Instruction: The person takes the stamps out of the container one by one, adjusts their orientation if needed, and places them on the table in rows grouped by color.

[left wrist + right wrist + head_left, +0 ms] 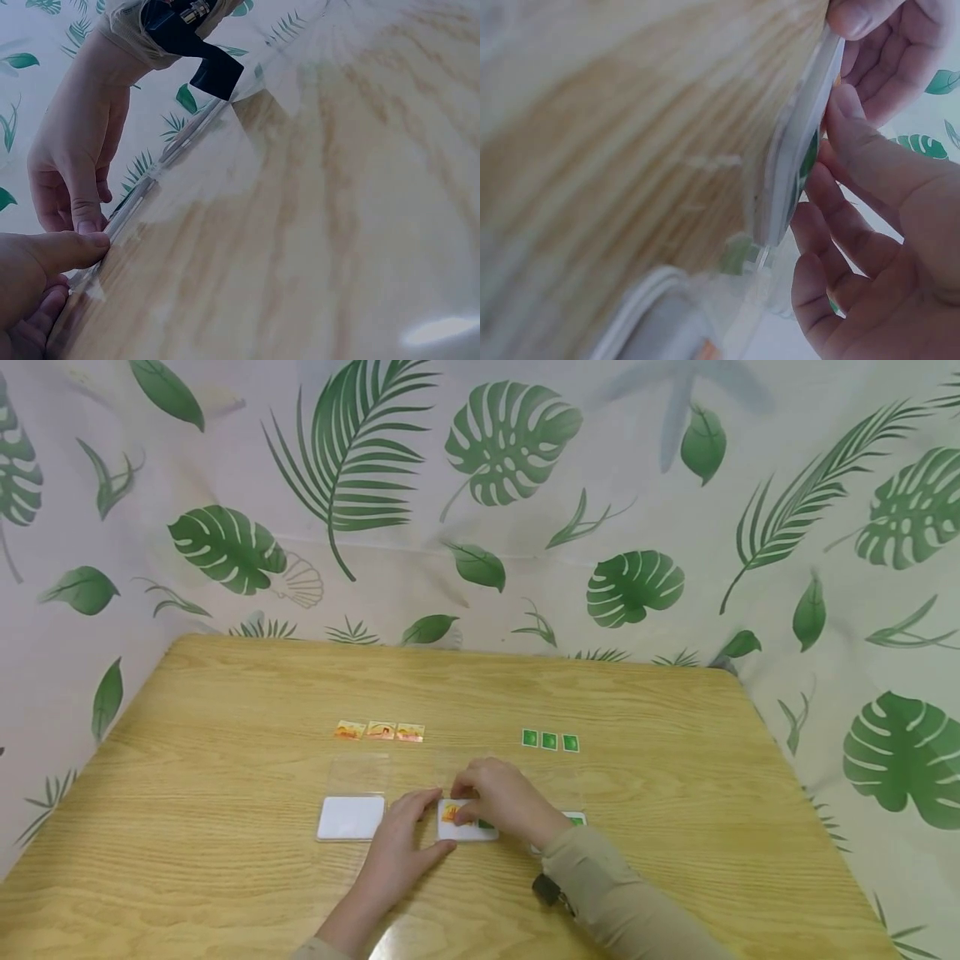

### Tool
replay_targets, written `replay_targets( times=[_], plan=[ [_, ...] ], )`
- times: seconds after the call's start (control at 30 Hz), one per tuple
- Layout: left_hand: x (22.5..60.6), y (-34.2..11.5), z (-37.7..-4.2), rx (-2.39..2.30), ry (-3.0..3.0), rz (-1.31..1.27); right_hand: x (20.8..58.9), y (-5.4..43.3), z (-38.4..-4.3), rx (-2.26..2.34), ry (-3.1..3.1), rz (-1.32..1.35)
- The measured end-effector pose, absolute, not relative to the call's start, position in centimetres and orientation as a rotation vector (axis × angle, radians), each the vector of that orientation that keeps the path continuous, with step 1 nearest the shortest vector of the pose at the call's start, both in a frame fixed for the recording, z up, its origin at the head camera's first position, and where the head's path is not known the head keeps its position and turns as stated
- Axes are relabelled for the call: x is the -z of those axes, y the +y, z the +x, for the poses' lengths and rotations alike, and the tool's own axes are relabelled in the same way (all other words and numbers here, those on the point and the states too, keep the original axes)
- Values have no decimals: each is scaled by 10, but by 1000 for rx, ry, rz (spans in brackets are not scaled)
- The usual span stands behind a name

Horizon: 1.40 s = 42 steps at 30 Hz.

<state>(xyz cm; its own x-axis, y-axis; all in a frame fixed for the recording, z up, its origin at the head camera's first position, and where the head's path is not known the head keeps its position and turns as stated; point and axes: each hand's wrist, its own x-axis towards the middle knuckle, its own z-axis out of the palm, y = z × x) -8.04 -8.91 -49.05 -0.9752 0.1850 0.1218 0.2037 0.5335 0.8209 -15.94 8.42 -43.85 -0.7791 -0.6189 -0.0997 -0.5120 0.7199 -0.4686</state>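
In the head view a flat white case lies on the table between both hands. On it sit a small orange picture card and, to its right, a green card partly under my right hand. My left hand holds the case at its left end, thumb at the near corner, forefinger at the far one. With bent thumb and forefinger, my right hand pinches at the orange card. The right wrist view shows the right thumb close by the left fingers at the case's edge.
A white case with a clear lid folded back lies left; another case with green is half hidden behind the right wrist. Beyond are rows of orange cards and green cards on the wooden table.
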Motion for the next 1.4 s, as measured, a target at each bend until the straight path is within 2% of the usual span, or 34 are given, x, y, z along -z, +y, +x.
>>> replay_targets(
  times=[0.53,1.4],
  plan=[
    [491,-89,-82,1498,-2728,-313,440,82,-162,582,2687,-875],
    [489,-88,-81,1519,-2716,-287,435,80,-171,785,2526,-874]
  ],
)
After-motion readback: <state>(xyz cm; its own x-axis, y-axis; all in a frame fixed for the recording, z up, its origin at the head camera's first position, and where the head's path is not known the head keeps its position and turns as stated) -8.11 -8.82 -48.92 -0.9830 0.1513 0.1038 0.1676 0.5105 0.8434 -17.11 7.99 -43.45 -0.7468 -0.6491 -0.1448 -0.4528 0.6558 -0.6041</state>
